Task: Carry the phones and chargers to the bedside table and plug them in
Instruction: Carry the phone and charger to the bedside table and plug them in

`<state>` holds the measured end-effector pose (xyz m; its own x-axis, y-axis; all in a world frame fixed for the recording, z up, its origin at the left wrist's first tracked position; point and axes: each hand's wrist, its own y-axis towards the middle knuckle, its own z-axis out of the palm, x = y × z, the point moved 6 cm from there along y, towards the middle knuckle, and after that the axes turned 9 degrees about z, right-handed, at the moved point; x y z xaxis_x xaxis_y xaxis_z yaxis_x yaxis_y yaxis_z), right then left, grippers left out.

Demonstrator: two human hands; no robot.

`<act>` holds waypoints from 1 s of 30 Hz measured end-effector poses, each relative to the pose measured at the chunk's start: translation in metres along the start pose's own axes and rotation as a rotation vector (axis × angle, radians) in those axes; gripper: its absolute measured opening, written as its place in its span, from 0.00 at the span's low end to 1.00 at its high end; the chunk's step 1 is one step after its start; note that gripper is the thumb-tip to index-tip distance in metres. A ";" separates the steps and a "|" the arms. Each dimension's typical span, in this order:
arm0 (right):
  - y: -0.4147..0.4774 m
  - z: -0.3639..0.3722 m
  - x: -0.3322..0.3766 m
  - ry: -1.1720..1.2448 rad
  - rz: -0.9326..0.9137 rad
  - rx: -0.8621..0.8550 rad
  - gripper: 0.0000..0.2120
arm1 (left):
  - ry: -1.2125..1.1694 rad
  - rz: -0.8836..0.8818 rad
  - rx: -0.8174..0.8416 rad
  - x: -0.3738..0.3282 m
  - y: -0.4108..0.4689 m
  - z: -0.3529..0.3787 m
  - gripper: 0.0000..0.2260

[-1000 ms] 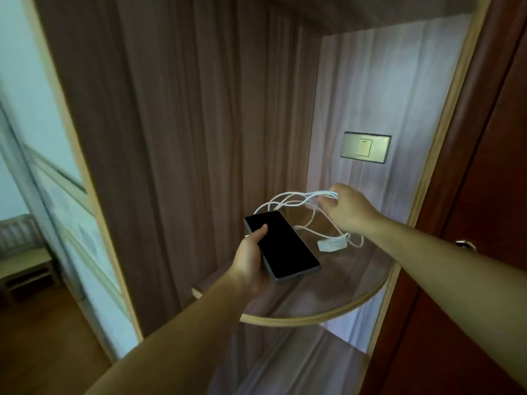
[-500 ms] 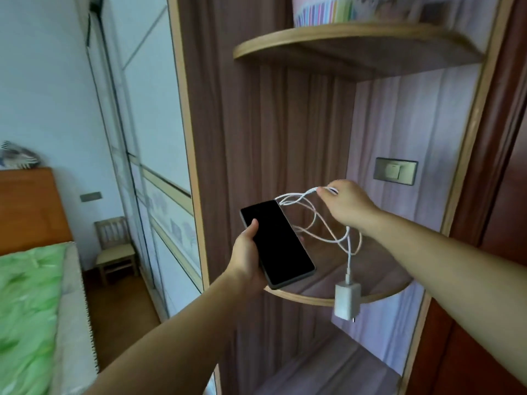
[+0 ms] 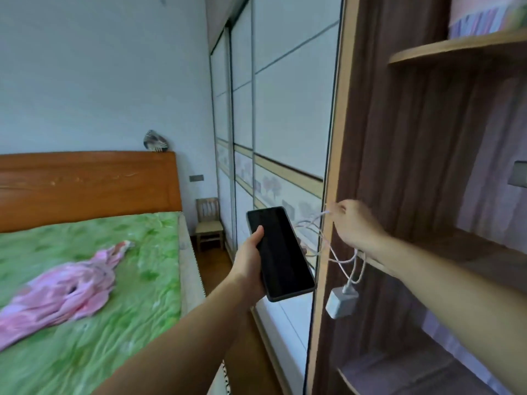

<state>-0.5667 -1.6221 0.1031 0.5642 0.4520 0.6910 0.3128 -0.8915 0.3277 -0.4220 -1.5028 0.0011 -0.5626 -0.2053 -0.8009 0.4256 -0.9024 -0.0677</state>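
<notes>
Left hand (image 3: 251,263) around phone (image 3: 281,253), outstretched.

Green-sheeted bed (image 3: 119,295) with pink garment (image 3: 65,289) — small wooden chair (image 3: 209,223) beside sliding wardrobe doors (image 3: 285,124).

One head-worn view looks forward and down, close over both outstretched forearms, toward the bed (image 3: 85,280).

- A bed with an orange-brown wooden headboard (image 3: 85,183) is covered by a green patterned sheet (image 3: 128,295).
- A crumpled pink cloth (image 3: 65,289) is spread directly on the sheet, towards the left.
- A small striped object (image 3: 155,141) is perched on the top edge of the headboard.
- A small wooden chair (image 3: 209,223) is set on the brown wooden floor (image 3: 214,269) beside the bed.
- Curved wooden shelves (image 3: 456,49) are fixed in the dark wood-grain unit at the right.
</notes>
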 end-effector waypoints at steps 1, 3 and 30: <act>-0.013 0.017 0.015 -0.002 -0.019 0.025 0.21 | -0.019 0.005 -0.018 -0.010 -0.011 -0.021 0.27; -0.036 0.053 0.045 0.001 -0.060 0.115 0.17 | -0.050 0.016 -0.071 -0.030 -0.038 -0.064 0.27; -0.345 0.415 0.356 0.459 -0.277 1.126 0.12 | -0.160 0.521 -0.925 -0.193 -0.386 -0.418 0.24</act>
<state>-0.1565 -1.1409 -0.0309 0.1274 0.3654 0.9221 0.9865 -0.1434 -0.0795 -0.1814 -0.9566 -0.0668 -0.2146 -0.5900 -0.7784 0.9736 -0.0656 -0.2187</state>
